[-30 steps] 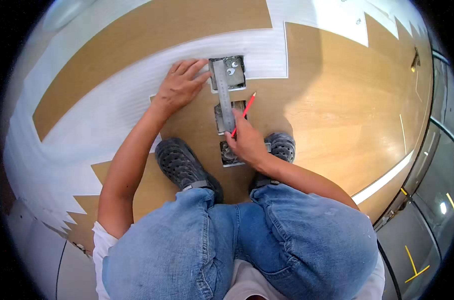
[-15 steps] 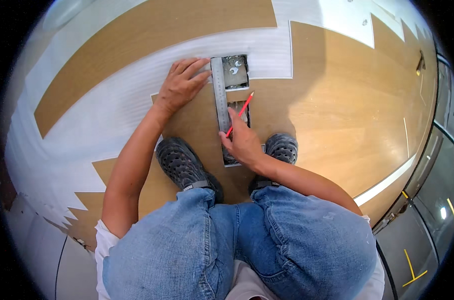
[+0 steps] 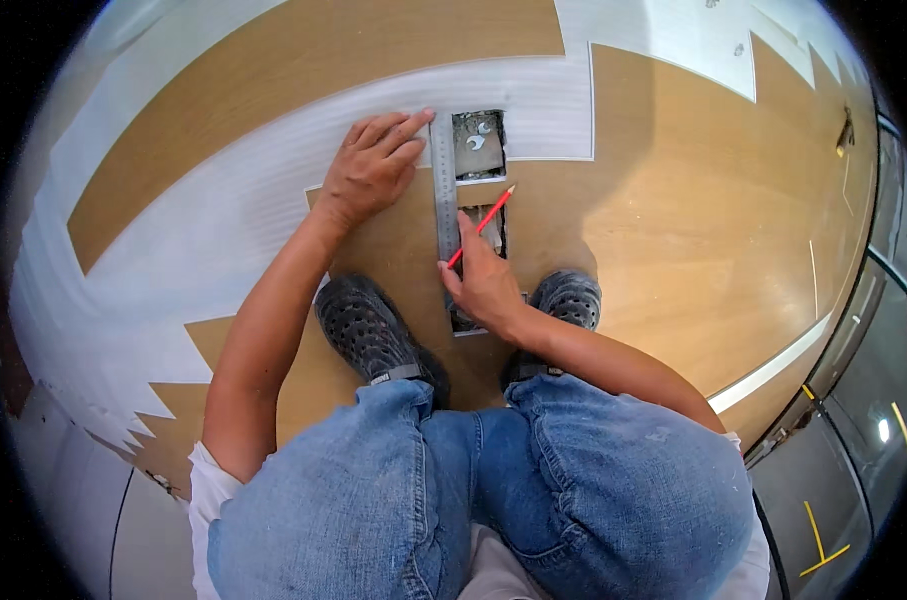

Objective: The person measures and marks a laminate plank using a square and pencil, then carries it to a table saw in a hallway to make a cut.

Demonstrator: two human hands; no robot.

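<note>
A steel ruler (image 3: 442,170) lies lengthwise along the left edge of a column of rough cutouts in wood-coloured planks. My left hand (image 3: 371,172) rests beside its upper end, fingers stretched out, the index fingertip touching it. My right hand (image 3: 481,280) grips a red pencil (image 3: 494,207) and touches the ruler's lower part with thumb and fingertips. The upper cutout (image 3: 483,160) shows grey material with white wrench-shaped pieces. The middle and lower cutouts are partly hidden by my right hand.
I squat between my dark clogs (image 3: 363,325) on wood-coloured planks (image 3: 713,220) over white underlay (image 3: 143,290). A separate plank strip (image 3: 273,45) lies beyond. At the right edge are grey tiles (image 3: 848,470) with yellow tape.
The ruler has shifted from across the cutouts to along their left edge, my right hand moving with it. My left index finger has reached further onto the ruler's top end.
</note>
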